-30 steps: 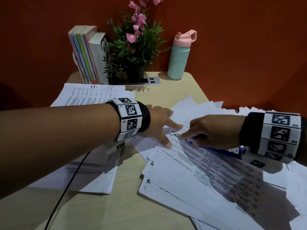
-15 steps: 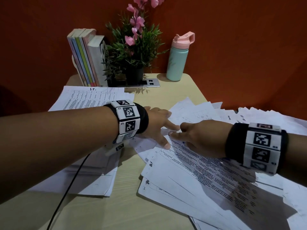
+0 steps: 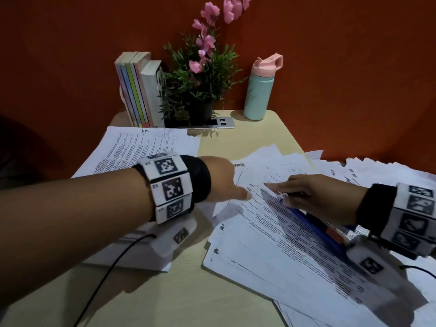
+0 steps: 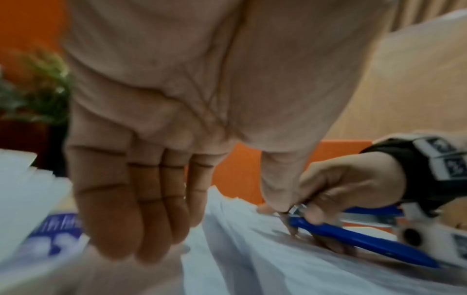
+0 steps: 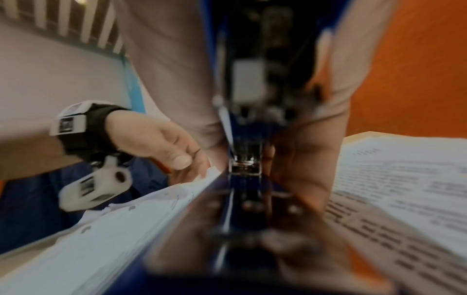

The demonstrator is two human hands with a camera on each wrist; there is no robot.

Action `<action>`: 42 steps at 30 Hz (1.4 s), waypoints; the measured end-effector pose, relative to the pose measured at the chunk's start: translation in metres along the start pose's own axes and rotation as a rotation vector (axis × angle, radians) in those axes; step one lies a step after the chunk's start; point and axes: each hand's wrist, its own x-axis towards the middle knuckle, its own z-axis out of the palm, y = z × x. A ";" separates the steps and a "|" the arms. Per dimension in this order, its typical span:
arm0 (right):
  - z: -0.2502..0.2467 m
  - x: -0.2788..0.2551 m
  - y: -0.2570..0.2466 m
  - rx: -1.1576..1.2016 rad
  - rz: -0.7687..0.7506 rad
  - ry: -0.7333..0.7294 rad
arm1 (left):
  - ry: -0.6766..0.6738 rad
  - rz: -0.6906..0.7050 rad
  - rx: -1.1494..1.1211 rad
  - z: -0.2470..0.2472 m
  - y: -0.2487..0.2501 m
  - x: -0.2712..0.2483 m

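While the right hand (image 3: 313, 197) curls its fingers and thumb round the front half of a long blue plastic-and-metal stapler (image 3: 315, 226), its index finger lies stretched forward along the top. The tool's rear runs back under the palm toward the wrist. That grip sits over the upper left corner of a fan of white printed paper sheets (image 3: 259, 251), and the stapler's base lies along the top sheet. Whether the corner is actually inside the stapler's mouth cannot be told, since both wrist views are blurred there. Just left of the grip, the left hand (image 3: 224, 180) holds nothing. Its 4 fingers are straight and pressed together over the paper, and its thumb tip comes down on the sheet right beside the stapler's metal nose. Further left of the grip, under the left forearm, a second stack of white printed pages (image 3: 146, 147) lies on the pale wooden table (image 3: 179, 298). Well beyond the grip, against the orange wall, stand a row of upright pastel-spined books (image 3: 139, 90) and a green potted plant with pink flowers (image 3: 200, 79). A mint-green metal bottle with a pink lid (image 3: 259, 90) stands beside the plant.
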 end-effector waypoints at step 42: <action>-0.003 -0.003 -0.045 -0.447 -0.338 -0.191 | -0.082 0.254 0.330 0.016 -0.007 -0.010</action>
